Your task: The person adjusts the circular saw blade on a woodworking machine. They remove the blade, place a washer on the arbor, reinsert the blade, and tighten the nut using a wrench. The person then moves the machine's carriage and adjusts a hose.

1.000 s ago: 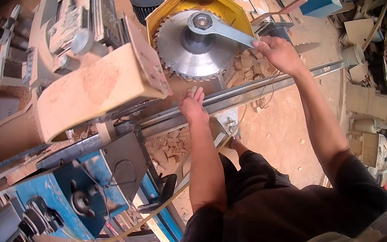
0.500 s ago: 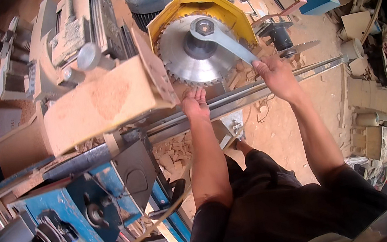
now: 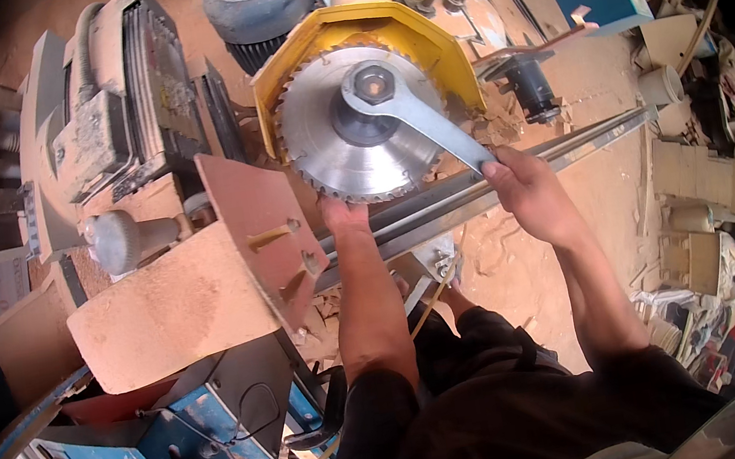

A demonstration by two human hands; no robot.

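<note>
A toothed circular saw blade (image 3: 312,114) stands on its shaft inside a yellow guard (image 3: 446,56). At its centre, the head of a large grey wrench (image 3: 438,129) fits around the hex nut (image 3: 374,85). My right hand (image 3: 528,191) is closed round the wrench's handle end, its thumb along the handle. My left hand (image 3: 345,215) is at the blade's lower rim. Its fingers pass behind the toothed edge and are hidden, so whether they grip the blade cannot be seen.
A metal rail (image 3: 475,183) runs below the blade. Left of my left arm juts a dusty board with a reddish plate (image 3: 264,235). A motor (image 3: 262,3) stands behind the guard. At right, a smaller saw spindle (image 3: 532,91) sticks out. Wood scraps (image 3: 690,162) line the right side.
The wrench handle has swung downward with my right hand on it. My left hand's fingers, seen below the blade before, are now behind its rim. The whole view has shifted.
</note>
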